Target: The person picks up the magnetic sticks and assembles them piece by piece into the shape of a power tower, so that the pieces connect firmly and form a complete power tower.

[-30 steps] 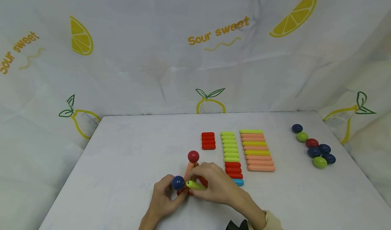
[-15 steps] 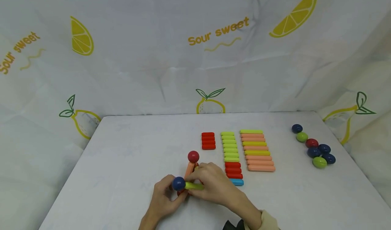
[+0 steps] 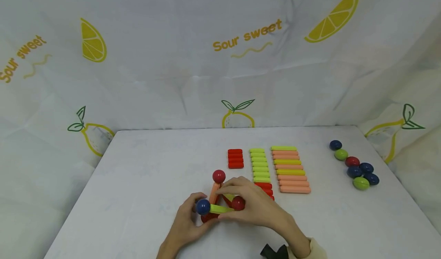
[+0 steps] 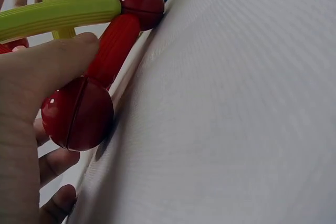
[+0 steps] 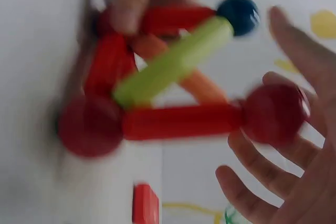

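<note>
A small frame of magnetic sticks and balls stands near the front of the table, partly hidden by both hands. My left hand (image 3: 187,220) holds its lower left side, the thumb over a red stick (image 4: 113,48) beside a dark red ball (image 4: 79,114). A lime green stick (image 5: 176,61) slopes from the upper blue ball (image 3: 203,206) to a lower red ball (image 5: 90,125). Around the upper right red ball (image 3: 238,203), my right hand (image 3: 255,203) has its fingers spread and loosely bent, apart from the sticks. An orange stick (image 3: 214,193) leads to another red ball (image 3: 219,176).
Short red sticks (image 3: 236,158) lie behind the frame. Rows of short lime sticks (image 3: 259,163) and longer orange and yellow sticks (image 3: 293,178) lie to its right. Several loose balls (image 3: 354,171) in blue, green and red are near the table's right edge.
The lime green stick, earlier pinched in my right hand, now spans between balls of the frame. My right fingers have spread, exposing the right red ball. My left hand stays on the frame.
</note>
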